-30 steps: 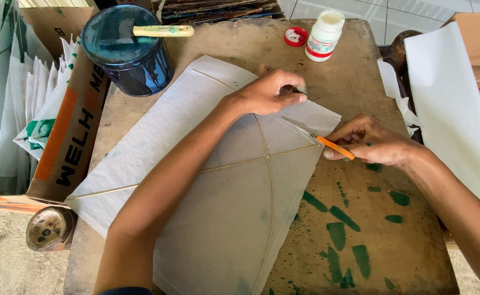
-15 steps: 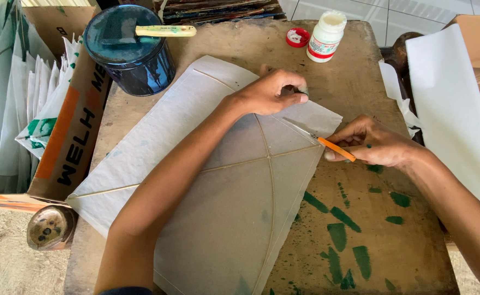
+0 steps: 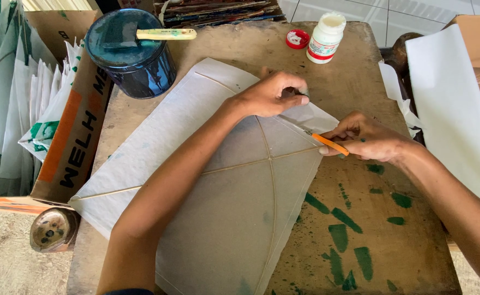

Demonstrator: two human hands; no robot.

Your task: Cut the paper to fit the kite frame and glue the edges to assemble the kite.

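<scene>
My left hand (image 3: 270, 94) presses a folded paper flap at the upper right edge of the white paper kite (image 3: 218, 180), which lies flat across the middle of the counter (image 3: 360, 82), fingers curled together on the paper. My right hand (image 3: 368, 136) has its grip clamped on an orange cutter (image 3: 330, 144), tip at the kite's right edge. Right of that edge the green-stained wood lies bare. A blue tin (image 3: 133, 52) sits just beyond the top left edge; a white bottle (image 3: 325, 37) stands well apart.
</scene>
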